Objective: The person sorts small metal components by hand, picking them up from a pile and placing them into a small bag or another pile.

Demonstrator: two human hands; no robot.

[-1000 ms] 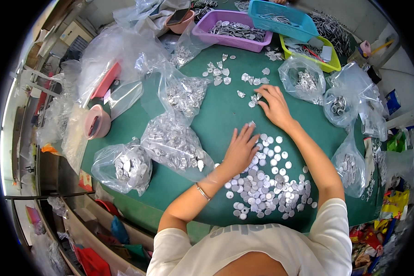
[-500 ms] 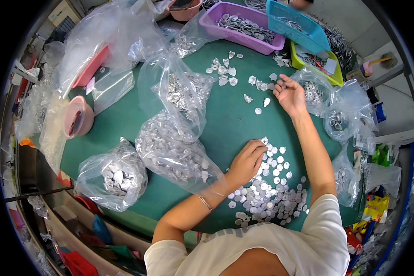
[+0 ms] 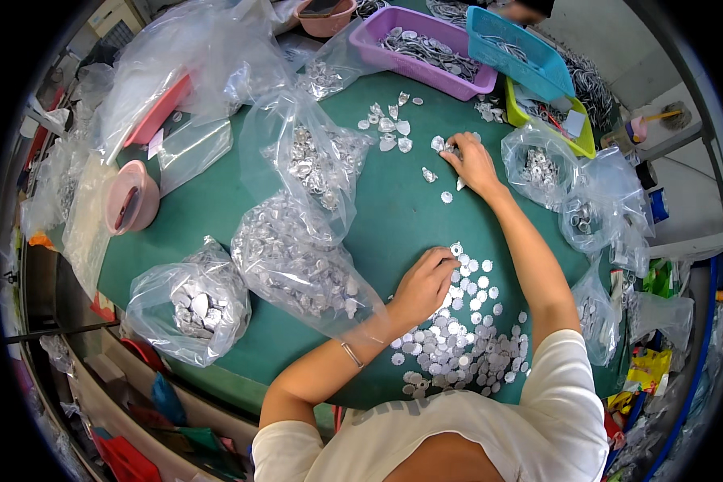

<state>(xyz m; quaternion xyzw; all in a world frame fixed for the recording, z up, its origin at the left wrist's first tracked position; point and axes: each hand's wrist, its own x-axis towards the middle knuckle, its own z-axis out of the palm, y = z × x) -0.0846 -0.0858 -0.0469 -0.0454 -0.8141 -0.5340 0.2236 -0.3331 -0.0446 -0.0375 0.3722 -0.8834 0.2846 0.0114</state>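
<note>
My left hand (image 3: 426, 283) rests on the green table with its fingers bent and close together. Its fingertips are beside a small silver scalloped disc (image 3: 456, 249); whatever they pinch is hidden. Below and right of it spreads a pile of flat scalloped silver discs (image 3: 466, 349). Farther out, my right hand (image 3: 474, 166) is closed, thumb and fingers bent down over a cluster of small silver metal pieces (image 3: 438, 143). The hand hides part of that cluster, and what it grips is unclear. A loose shaped piece (image 3: 430, 174) and a single scalloped disc (image 3: 447, 198) lie nearby.
Clear bags of metal parts (image 3: 297, 249) stand left of my left hand, another bag (image 3: 191, 309) farther left. A pink cup (image 3: 133, 199) is at the left. Purple (image 3: 426, 71), blue (image 3: 522, 52) and green baskets (image 3: 578, 143) line the back. Open bags (image 3: 541, 165) sit at the right.
My right hand has moved left and turned palm down, from open above the table to closed over the silver pieces. My left hand stays beside the discs.
</note>
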